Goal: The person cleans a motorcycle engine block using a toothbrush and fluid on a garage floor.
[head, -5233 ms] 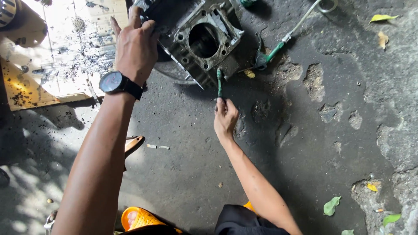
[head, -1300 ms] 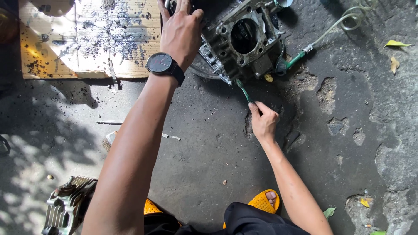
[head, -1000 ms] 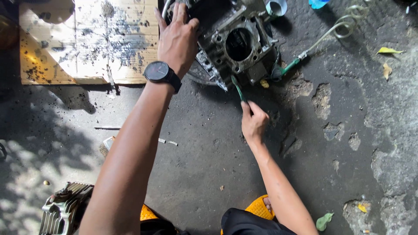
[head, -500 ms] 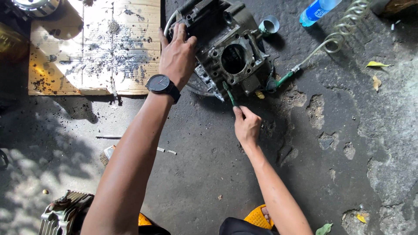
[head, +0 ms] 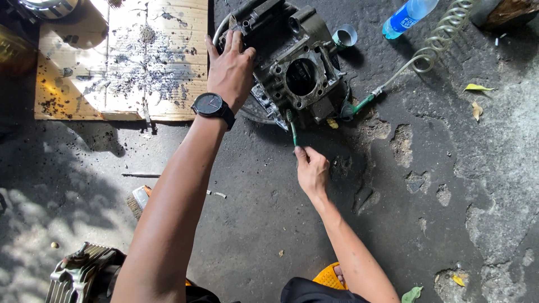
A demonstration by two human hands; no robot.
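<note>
While the engine case (head: 297, 73) sits on the concrete floor (head: 449, 224), the left hand (head: 230, 70) lies spread flat on the case's near-left side, fingers wide, a black wristwatch (head: 210, 105) on its wrist. Beyond that hand lies a cardboard sheet (head: 120, 62) speckled with grit. Lower and to the right, the right hand (head: 311, 171) pinches a thin green-handled tool (head: 292, 129), whose far end touches the case's lower edge just above the hand.
</note>
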